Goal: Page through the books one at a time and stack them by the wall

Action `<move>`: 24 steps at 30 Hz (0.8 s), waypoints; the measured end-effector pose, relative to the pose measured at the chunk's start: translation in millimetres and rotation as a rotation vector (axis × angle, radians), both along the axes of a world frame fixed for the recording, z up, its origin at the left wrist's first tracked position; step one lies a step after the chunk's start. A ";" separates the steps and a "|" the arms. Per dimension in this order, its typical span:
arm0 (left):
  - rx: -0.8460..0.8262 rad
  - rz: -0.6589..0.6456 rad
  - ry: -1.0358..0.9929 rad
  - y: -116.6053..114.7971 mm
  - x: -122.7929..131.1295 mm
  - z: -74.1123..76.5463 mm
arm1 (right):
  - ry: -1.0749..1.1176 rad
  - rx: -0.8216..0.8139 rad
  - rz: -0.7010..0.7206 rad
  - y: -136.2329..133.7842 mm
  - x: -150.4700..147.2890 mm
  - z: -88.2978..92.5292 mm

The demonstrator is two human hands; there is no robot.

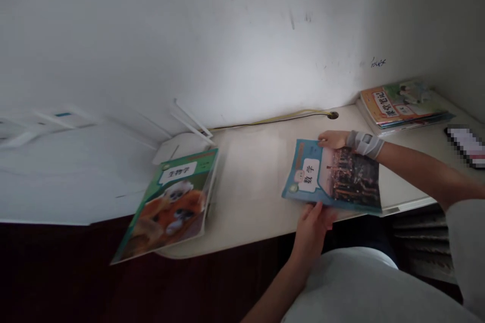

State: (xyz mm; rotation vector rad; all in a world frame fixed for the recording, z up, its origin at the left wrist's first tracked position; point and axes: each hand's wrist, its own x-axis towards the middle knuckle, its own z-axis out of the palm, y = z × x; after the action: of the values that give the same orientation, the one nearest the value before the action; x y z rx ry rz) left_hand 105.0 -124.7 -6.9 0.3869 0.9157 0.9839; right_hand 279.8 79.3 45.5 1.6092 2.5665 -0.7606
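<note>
A blue-covered textbook (333, 176) lies at the front edge of a pale desk (253, 186). My left hand (312, 222) grips its near edge from below, thumb on the cover. My right hand (333, 139), with a grey wrist wrap, rests closed on the book's far edge. Both hands hold the same book.
A green textbook with an orange animal on its cover (170, 204) lies at the desk's left end, overhanging the edge. A white router with antennas (182, 144) sits behind it. A stack of colourful books (401, 106) lies at the back right. A cable (280, 118) runs along the wall.
</note>
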 end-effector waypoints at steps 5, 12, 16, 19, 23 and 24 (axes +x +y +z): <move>0.225 -0.769 0.376 -7.6 -42.7 23.6 | -0.062 0.082 0.042 -0.4 -16.0 -7.6; 1.216 -0.624 1.281 86.4 -29.2 18.7 | 0.069 0.585 0.139 -87.4 -19.7 -18.9; 1.410 -0.890 1.389 125.6 -2.6 -7.3 | 0.059 0.559 0.140 -126.6 -21.6 -47.9; 1.449 -0.905 1.411 128.3 4.4 -17.1 | 0.027 0.528 0.096 -126.8 -8.8 -64.1; 1.383 -0.764 1.483 122.1 0.4 -19.2 | -0.032 0.509 0.051 -116.2 29.1 -70.2; 1.362 -0.739 1.508 121.6 -1.9 -19.5 | -0.051 0.509 0.037 -114.8 40.4 -70.6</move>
State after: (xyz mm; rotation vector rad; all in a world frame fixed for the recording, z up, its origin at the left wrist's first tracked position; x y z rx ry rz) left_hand 103.2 -3.2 -26.3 2.6467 1.0519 0.3086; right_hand 320.2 -35.5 -25.1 1.6474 2.8969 -0.0521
